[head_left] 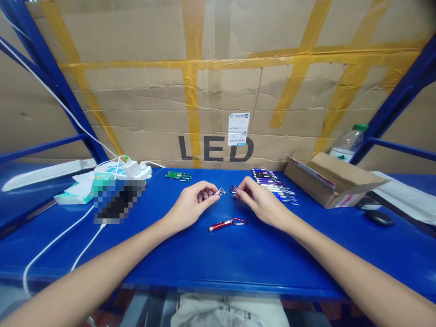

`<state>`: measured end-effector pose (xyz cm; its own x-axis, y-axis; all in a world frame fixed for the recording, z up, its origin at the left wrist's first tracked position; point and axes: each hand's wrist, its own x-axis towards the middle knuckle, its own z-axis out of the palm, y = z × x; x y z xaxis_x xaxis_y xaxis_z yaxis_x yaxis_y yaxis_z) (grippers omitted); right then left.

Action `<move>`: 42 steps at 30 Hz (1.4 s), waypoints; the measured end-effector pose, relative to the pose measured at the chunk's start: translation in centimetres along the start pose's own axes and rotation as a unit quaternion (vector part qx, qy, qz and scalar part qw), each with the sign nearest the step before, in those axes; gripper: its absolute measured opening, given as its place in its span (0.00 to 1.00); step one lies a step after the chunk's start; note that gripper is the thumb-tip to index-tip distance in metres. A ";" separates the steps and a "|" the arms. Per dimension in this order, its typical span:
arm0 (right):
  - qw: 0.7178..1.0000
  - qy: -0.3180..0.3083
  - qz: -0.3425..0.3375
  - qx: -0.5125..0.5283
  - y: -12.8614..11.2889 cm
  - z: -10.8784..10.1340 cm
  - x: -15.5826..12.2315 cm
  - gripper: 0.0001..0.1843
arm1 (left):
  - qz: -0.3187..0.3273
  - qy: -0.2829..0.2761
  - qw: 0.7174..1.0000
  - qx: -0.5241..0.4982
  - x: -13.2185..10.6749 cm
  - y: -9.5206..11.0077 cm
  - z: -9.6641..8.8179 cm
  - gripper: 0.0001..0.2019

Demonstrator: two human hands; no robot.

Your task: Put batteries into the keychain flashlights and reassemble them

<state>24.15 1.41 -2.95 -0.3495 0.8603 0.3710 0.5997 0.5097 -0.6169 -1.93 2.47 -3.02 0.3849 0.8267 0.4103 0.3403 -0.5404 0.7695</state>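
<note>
My left hand [199, 200] is closed around a small metal keychain flashlight [215, 194], with a silver ring at its end pointing right. Most of that flashlight's body is hidden by my fingers. Across a short gap, my right hand [254, 197] pinches a small red carabiner clip [233, 190]; the clip is partly covered by the fingertips. Below and between both hands, a red keychain flashlight [221, 225] lies on the blue table [211, 259], its red carabiner attached at the right end. Just behind my right hand is a row of several purple, black, silver and blue flashlights [272, 184] with clips.
Green flashlights [179, 175] lie toward the back. On the left are a power strip [143, 171], tissue pack [75, 193], white cables and a blurred dark object [119, 202]. An open cardboard box [335, 181], bottle [347, 143] and black mouse [378, 218] stand right. A large carton [153, 104] walls the back.
</note>
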 end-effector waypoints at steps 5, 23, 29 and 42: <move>0.992 -0.020 0.009 0.124 -0.3 0.4 0.4 0.14 | 0.015 -0.017 1.000 -0.005 0.0 0.1 0.0 0.11; 0.958 -0.010 0.078 0.275 -0.4 0.3 0.5 0.23 | 0.032 -0.026 0.998 0.038 -0.1 0.1 -0.2 0.13; 0.935 -0.004 0.072 0.347 -0.5 1.0 0.5 0.22 | 0.028 -0.032 0.998 0.037 -0.2 0.0 -0.2 0.12; 0.985 -0.051 -0.039 0.161 -0.4 0.5 0.0 0.19 | 0.057 -0.074 0.995 0.043 -0.3 0.2 -0.2 0.13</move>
<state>23.52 1.20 -3.08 -0.4655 0.8066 0.3644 0.3147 0.5356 -0.7836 -2.18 2.10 -2.86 0.5445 0.7314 0.4106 0.3580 -0.6454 0.6748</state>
